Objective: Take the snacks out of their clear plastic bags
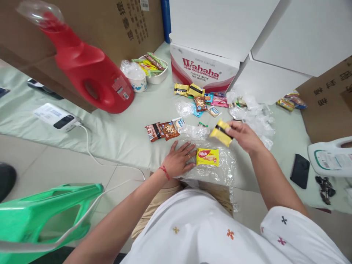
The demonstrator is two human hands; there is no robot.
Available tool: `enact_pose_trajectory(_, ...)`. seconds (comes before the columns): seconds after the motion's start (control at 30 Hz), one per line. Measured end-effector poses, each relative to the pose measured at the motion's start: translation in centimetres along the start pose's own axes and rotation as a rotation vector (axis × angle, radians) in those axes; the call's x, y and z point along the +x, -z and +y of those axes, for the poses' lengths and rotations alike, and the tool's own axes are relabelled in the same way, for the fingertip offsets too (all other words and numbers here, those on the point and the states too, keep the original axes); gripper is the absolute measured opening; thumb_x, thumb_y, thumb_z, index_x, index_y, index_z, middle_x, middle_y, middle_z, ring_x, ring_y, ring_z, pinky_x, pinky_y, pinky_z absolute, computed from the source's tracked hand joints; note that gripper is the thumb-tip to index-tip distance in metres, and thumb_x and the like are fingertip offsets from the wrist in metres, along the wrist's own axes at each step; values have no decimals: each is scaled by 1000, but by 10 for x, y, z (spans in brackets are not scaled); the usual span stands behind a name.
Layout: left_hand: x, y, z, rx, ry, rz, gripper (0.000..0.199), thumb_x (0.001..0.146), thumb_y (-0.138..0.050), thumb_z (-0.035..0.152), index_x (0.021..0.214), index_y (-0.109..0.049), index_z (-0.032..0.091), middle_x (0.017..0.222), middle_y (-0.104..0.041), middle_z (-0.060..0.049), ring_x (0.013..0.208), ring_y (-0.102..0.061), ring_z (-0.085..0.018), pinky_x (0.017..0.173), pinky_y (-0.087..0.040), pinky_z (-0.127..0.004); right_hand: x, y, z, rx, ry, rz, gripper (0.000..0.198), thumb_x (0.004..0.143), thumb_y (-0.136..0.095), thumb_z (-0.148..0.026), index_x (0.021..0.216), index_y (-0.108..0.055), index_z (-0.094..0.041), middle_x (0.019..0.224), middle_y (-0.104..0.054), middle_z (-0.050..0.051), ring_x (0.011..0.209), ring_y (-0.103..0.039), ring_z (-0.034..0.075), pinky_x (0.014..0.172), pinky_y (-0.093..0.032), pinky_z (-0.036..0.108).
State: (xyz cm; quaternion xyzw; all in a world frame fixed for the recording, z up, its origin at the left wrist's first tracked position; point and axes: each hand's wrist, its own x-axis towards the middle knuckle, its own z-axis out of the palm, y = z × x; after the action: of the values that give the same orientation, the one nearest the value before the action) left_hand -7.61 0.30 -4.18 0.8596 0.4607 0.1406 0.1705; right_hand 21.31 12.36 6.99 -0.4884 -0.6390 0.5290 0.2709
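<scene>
My right hand (242,134) grips a yellow snack packet (221,132) with a black band, held above the table to the right of centre. Fingers spread, my left hand (180,159) lies flat on the edge of a clear plastic bag (225,167). Just right of its fingertips a yellow Nabati wafer packet (208,157) rests on that bag. Beyond the left hand lie brown cookie packets (169,130) and a small white round-print packet (180,123). Farther back is a pile of mixed snack packets (200,103), with two yellow ones (196,90) on top.
A red jug (90,73) stands at the left, near a tub of snack sticks (158,75). Behind the pile is a Wahaha carton (203,69). Crumpled clear plastic (255,117), a phone (300,170) and a white bottle (331,157) lie right. A white cable (110,165) hangs off the left edge.
</scene>
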Motion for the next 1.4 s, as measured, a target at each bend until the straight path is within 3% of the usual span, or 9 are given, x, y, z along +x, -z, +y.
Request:
enact_pose_trajectory(0.1,0,0,0,10,-2,3,56,102,-51,54,155,-50,34,166,-44,-6,156,-35,-33,129,4,-64,-37,-29,19,-256,22,-162,38,97,-60,-53,110,-73,-19,101,-77,8,91,-70,25,88,-56,41)
enact_pose_trajectory(0.3,0,-2,0,53,-4,17,57,102,-50,53,156,-48,35,166,-45,-6,156,-37,-33,129,1,-64,-55,-79,47,-860,252,-75,64,93,-69,-47,145,-57,-14,143,-61,20,145,-41,39,118,-35,58)
enact_pose_trajectory(0.47,-1,-2,0,93,-11,6,59,102,-50,53,158,-45,33,167,-44,-6,156,-37,-33,129,1,-64,-69,-92,50,-1007,253,-131,72,86,-79,-37,149,-53,-12,143,-60,22,145,-41,41,123,-23,64)
enact_pose_trajectory(0.63,1,-2,-1,83,-10,-1,60,101,-52,50,158,-45,34,165,-46,-8,154,-39,-34,129,-2,-65,-74,-90,59,-1019,324,-180,72,90,-75,-45,152,-50,-17,143,-59,21,151,-34,41,123,-16,72)
enact_pose_trajectory(0.73,1,1,-5,66,-29,29,61,101,-52,51,159,-45,32,166,-45,-10,155,-39,-34,128,-4,-65,-83,-71,61,-914,392,-139,80,92,-70,-58,157,-43,-19,156,-48,22,152,-31,41,122,-24,71)
enact_pose_trajectory(0.93,-28,18,11,61,-157,316,69,98,-60,44,162,-38,30,163,-48,-13,159,-31,-34,129,-10,-63,-164,-23,78,-778,578,-10,64,101,-62,-31,160,-38,-27,147,-56,16,139,-49,32,115,-46,57)
enact_pose_trajectory(1.1,-62,4,31,113,-421,113,64,94,-69,51,153,-50,36,156,-58,-9,150,-47,-31,132,-2,-61,-210,-32,127,-1014,600,5,68,99,-60,-14,161,-38,-30,152,-56,11,145,-45,30,124,-35,65)
enact_pose_trajectory(1.27,-70,-18,29,142,-278,193,36,97,-59,15,128,-70,31,123,-76,-7,138,-60,-24,132,-11,-56,-193,-44,146,-879,722,194,41,96,-61,-9,133,-66,-27,131,-68,11,125,-57,26,109,-53,52)
enact_pose_trajectory(1.4,-67,-10,27,-129,-112,275,11,95,-65,22,91,-74,27,98,-76,-4,131,-63,-25,125,-32,-53,-185,-26,129,-676,663,197,22,97,-62,-13,112,-74,-25,121,-70,11,115,-60,27,93,-57,47)
